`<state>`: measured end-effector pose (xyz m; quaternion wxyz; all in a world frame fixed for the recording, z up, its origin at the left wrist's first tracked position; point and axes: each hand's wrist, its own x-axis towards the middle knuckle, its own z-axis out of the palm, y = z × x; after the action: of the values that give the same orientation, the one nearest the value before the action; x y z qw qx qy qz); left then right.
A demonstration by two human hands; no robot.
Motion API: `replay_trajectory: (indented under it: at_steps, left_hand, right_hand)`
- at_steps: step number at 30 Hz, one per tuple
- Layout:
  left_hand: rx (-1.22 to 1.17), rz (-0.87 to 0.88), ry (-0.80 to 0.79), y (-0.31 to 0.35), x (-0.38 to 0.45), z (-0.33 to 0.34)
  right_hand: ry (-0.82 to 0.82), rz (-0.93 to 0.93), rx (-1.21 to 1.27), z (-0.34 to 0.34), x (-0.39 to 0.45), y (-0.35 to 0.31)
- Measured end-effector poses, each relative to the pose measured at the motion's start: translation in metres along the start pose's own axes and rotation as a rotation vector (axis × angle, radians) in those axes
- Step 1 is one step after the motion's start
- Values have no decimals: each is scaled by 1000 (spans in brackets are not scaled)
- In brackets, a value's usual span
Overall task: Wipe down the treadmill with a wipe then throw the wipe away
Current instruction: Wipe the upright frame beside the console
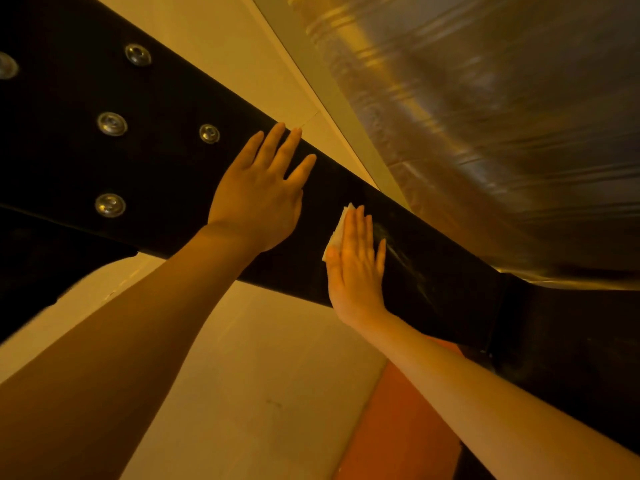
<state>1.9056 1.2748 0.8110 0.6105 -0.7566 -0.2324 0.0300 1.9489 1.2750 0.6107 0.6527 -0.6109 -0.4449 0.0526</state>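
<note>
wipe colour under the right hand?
White, tinted yellowish by the warm light; the wipe peeks out beside the right hand. Head view.

Dim amber light — blurred glare upper right

This looks like an indoor room with exercise equipment, though home or gym cannot be told. A broad black treadmill beam (pixel 346 209) with round metal bolts (pixel 112 124) crosses from ten o'clock to four o'clock over a pale tiled floor (pixel 270 375). Shiny plastic sheeting (pixel 502 116) fills the two o'clock corner.
</note>
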Motion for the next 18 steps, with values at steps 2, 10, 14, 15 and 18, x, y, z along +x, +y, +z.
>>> replay_trajectory:
  at_steps: [2,10,14,15,18]
  left_hand:
    - [-1,-2,-5,1,0,0]
    - [-1,1,-1,-1,0,2]
    - [-3,2,-3,1,1,3]
    - [-3,0,-5,1,1,3]
    - [-6,-2,-5,1,1,2]
  right_hand:
    - [19,24,17,1,0,-4]
    - [-48,-3,66,20,-68,-28]
    - [-20,43,34,14,-37,-17]
    - [-9,58,24,12,-28,-13]
    - [-5,55,4,8,-18,-4]
